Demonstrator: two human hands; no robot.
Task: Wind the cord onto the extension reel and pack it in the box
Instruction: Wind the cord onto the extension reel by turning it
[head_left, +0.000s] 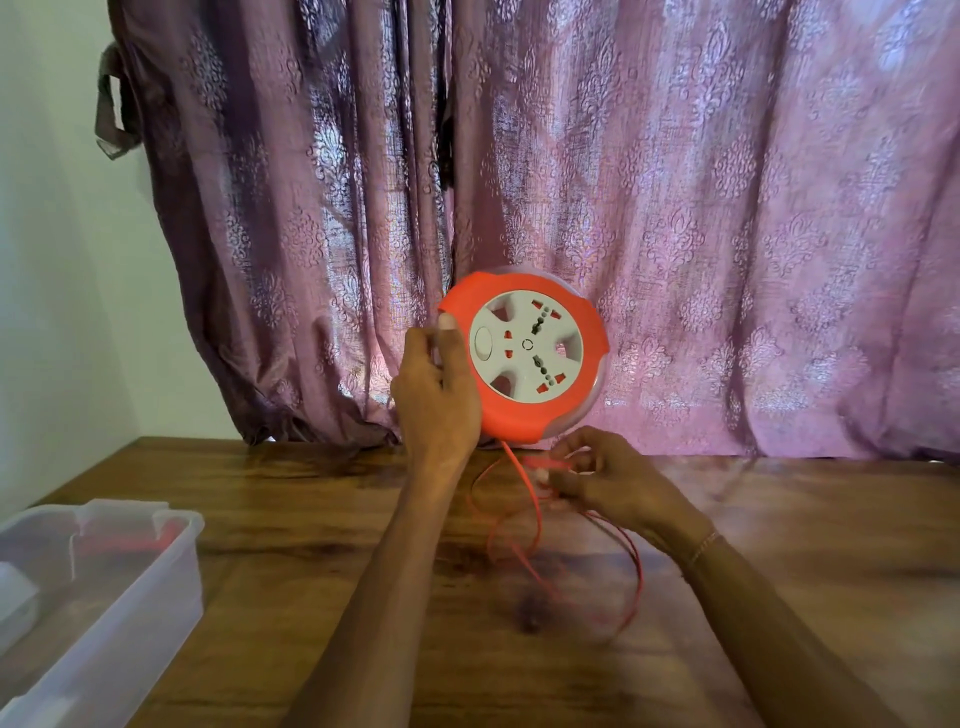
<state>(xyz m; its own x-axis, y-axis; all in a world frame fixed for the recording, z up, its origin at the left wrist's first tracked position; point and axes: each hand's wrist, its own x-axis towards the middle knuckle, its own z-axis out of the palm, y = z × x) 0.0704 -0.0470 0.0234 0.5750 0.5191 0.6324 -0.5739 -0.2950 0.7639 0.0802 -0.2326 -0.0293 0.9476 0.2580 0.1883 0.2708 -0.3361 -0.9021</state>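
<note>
A round orange extension reel (524, 358) with a grey socket face is held upright above the table, its face turned to me. My left hand (439, 389) grips its left rim, thumb on the orange edge. A thin orange cord (535, 514) drops from the bottom of the reel and lies in loose loops on the wood. My right hand (608, 480) is below and to the right of the reel, fingers pinched on a stretch of that cord; the hand is blurred. A clear plastic box (130, 571) stands open at the left edge of the table.
The wooden table (311, 519) runs across the whole foreground. A purple patterned curtain (675, 208) hangs right behind the reel, with a white wall on the left. Something orange and something white lie inside the box, unclear through the plastic.
</note>
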